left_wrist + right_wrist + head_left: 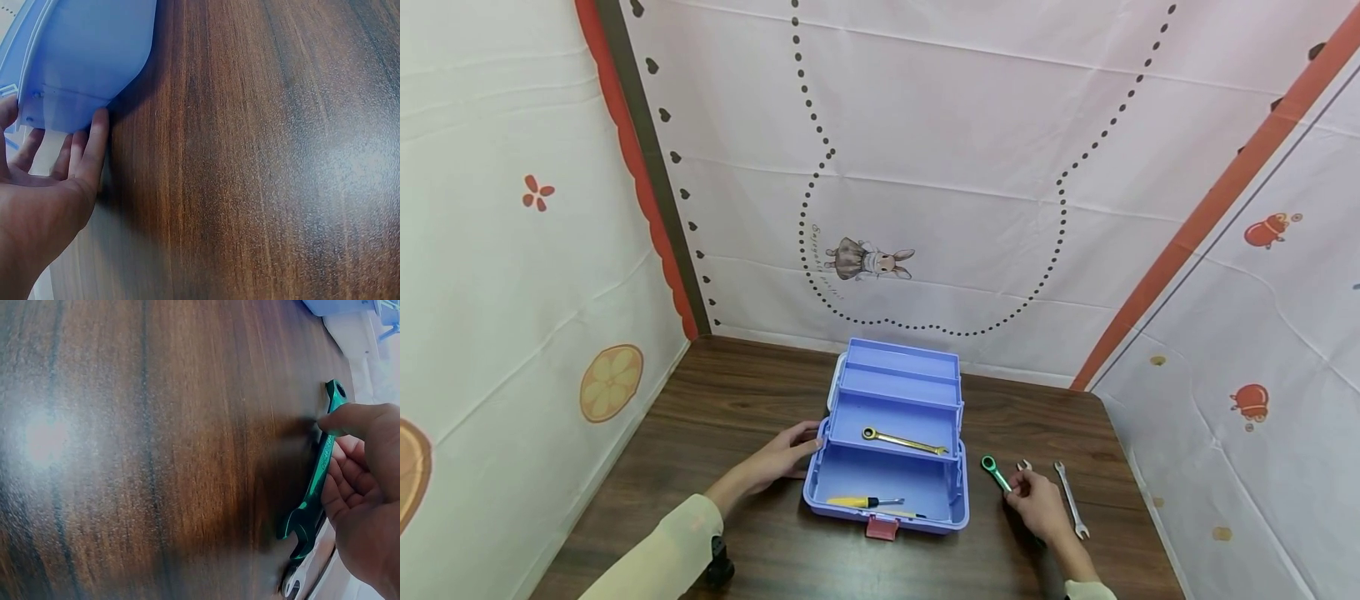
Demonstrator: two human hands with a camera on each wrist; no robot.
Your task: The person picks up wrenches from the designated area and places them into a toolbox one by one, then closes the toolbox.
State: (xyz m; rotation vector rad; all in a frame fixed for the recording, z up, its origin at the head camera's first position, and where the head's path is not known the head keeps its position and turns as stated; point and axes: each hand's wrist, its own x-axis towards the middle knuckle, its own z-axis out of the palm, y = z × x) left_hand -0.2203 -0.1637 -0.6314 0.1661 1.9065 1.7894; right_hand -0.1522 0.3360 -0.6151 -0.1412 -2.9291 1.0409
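Note:
A blue toolbox (887, 487) stands with its lid and tiered trays raised. At its left side, my left hand (786, 457) rests its fairly straight fingers (95, 147) on the outer wall, with the thumb by the rim. To the right of the box, my right hand (1037, 504) pinches a green ratcheting combination wrench (320, 465) between thumb and fingers, low over the table. Its ring end (988, 462) points away from me. A silver wrench (1024, 465) is partly hidden behind the right hand. Another silver open-ended wrench (1071, 500) lies farther right.
A gold ratcheting wrench (906, 441) lies in the toolbox's lower tray. A yellow-handled screwdriver (857, 502) and a thin yellow tool (904, 514) are in the bottom compartment. The red latch (882, 527) hangs at the front. Printed cloth (940, 250) closes off the table's back and sides.

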